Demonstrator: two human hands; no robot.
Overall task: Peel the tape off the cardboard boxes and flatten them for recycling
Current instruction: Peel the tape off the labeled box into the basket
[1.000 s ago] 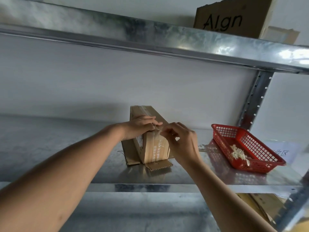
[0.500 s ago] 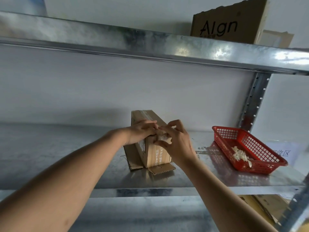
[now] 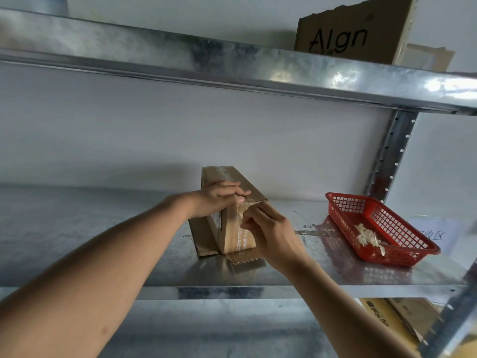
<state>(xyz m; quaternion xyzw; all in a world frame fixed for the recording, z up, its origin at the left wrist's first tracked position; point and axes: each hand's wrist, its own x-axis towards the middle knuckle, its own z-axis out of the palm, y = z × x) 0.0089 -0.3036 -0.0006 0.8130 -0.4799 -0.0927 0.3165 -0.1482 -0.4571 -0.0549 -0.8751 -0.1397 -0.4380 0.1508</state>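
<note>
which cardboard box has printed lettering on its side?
The brown cardboard box on the upper steel shelf, printed "Algn" in black. The small taped cardboard box under the left hand and right hand lacks it.

The brown cardboard box (image 3: pixel 233 202) stood upright on my metal shelf (image 3: pixel 129 254), bottom flaps splayed flat, clear tape (image 3: pixel 237 228) running over its top and near face.
</note>
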